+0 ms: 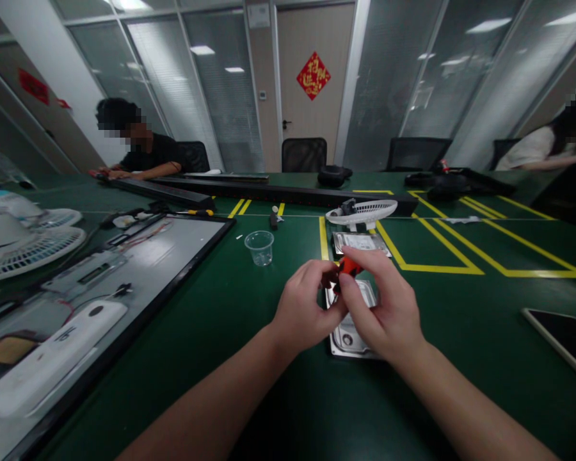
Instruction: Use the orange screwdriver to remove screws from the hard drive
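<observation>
My right hand (384, 301) pinches a small orange-and-black object (348, 265) between thumb and fingers; its exact kind is hidden by the grip. Close against it, my left hand (304, 307) is closed, its fingertips on the dark lower part of the same object. Below both hands lies a silver hard drive (348, 342), partly covered by them. A second hard drive (360, 242) with a label rests just beyond my fingers. To the left stands a clear plastic cup (260, 248).
At left lies a large flat panel (173, 256) with a white device (57, 358) on it, near white fan parts (33, 250). A round white grille (365, 211) and long black bars (269, 193) lie farther back. A phone (566, 339) is at right. Two people sit across.
</observation>
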`<action>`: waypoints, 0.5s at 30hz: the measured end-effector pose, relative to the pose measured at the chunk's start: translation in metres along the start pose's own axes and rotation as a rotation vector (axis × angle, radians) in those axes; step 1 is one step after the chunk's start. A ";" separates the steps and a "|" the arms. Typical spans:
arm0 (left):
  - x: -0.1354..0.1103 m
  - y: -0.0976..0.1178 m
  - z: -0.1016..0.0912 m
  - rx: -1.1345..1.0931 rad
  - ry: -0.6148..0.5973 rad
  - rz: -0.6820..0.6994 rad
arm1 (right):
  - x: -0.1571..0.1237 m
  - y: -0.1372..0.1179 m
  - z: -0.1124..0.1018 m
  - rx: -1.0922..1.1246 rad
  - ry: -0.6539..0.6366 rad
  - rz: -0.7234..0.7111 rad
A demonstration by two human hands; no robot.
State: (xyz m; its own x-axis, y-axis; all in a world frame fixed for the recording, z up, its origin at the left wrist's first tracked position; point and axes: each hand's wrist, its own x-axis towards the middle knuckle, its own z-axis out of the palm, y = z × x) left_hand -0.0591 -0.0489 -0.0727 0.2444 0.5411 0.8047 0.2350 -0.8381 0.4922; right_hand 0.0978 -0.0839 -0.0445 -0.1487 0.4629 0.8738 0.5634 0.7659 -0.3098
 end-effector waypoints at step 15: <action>-0.001 -0.001 0.000 0.020 0.001 0.005 | 0.000 0.000 -0.001 -0.008 -0.004 0.001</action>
State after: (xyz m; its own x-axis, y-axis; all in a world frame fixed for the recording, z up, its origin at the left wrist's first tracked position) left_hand -0.0594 -0.0480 -0.0739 0.2446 0.5368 0.8074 0.2526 -0.8393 0.4815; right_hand 0.0985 -0.0847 -0.0442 -0.1518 0.4653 0.8720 0.5696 0.7622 -0.3076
